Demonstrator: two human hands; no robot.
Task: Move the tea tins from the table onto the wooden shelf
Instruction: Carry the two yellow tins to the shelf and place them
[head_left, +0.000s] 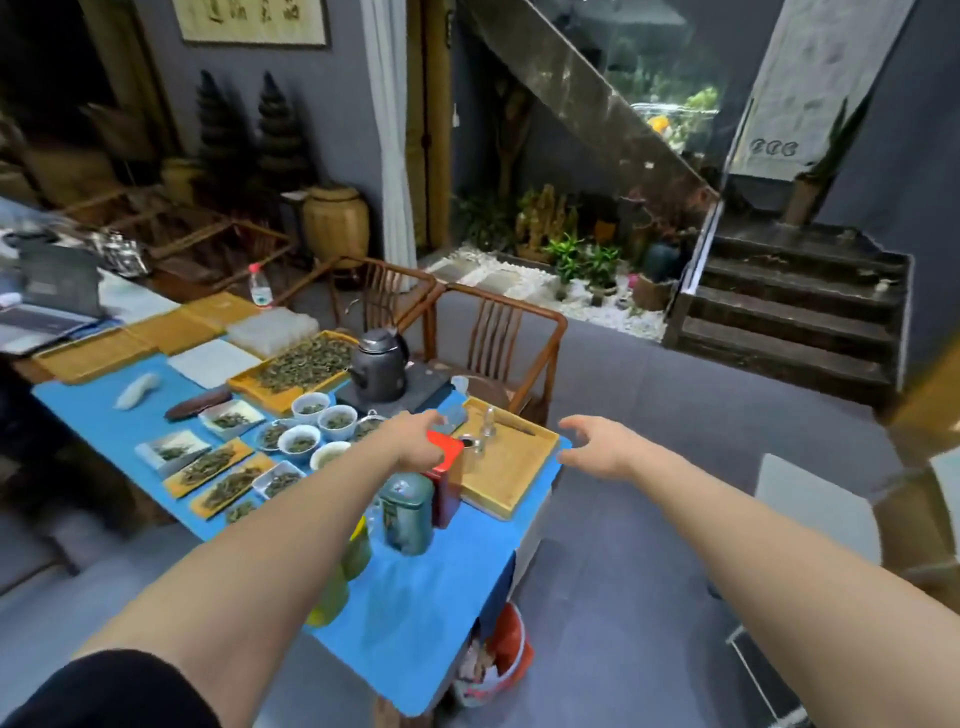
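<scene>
Head view | left hand above red tin, fingers hidden, grip unclear | right hand fingers spread, off table.

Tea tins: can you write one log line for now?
left hand reaching red tin | right hand open | green tin on table

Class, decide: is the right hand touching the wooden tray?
Apart. The head view shows the right hand hovering open past the blue table's corner, clear of the wooden tray.
</scene>
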